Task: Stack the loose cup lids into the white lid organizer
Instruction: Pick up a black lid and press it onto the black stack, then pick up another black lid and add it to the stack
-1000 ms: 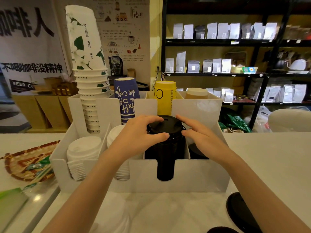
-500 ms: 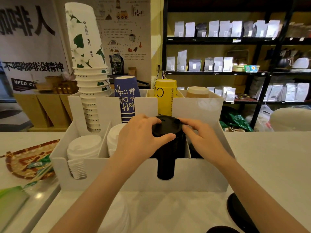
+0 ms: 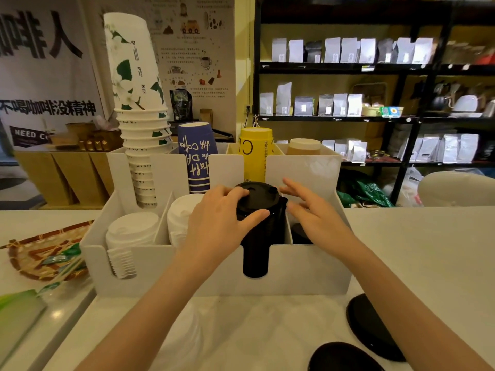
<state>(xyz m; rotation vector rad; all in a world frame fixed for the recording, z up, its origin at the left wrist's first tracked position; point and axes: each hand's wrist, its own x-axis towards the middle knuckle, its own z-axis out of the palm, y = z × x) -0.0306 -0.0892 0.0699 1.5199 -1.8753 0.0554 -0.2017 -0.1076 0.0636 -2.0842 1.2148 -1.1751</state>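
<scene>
The white lid organizer [image 3: 187, 274] stands on the counter in front of me. Its third front compartment holds a tall stack of black lids [image 3: 255, 261] that rises above the wall. My left hand [image 3: 219, 223] wraps over the top black lid [image 3: 258, 199], thumb on the near side. My right hand [image 3: 313, 215] hovers just right of the stack, fingers spread, holding nothing. Two white lid stacks [image 3: 132, 231] fill the left compartments. A few black lids [image 3: 300, 234] lie low in the right compartment. Two loose black lids [image 3: 372, 328] rest on the counter at bottom right.
Stacks of paper cups stand in the organizer's back row: white-green [image 3: 139, 103], blue [image 3: 198, 156], yellow [image 3: 255, 153], brown [image 3: 304, 147]. A woven tray [image 3: 40, 253] with packets sits at the left. Dark shelves [image 3: 348, 68] of bags are behind.
My right hand has come off the black stack and its fingers have spread. My left hand stays over the top lid.
</scene>
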